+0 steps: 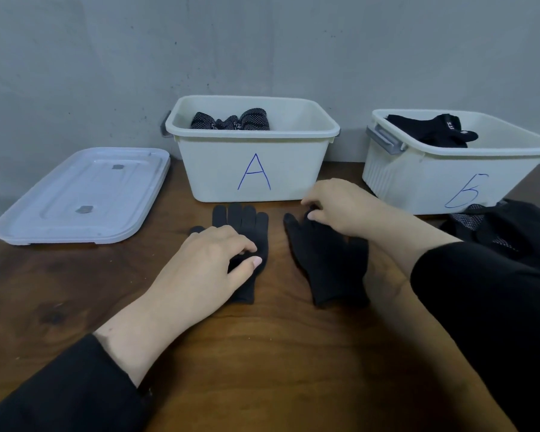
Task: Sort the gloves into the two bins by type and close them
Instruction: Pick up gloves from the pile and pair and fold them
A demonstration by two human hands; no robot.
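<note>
Partly hidden gloves (331,269) beneath both hands (206,260)

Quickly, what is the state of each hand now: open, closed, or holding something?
Left hand: pinches the left plain black glove lying on the table.
Right hand: pinches the fingers of the right plain black glove.

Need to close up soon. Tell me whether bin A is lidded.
Open. Bin A shows gloves inside; lids lie stacked on the table beside it.
</note>
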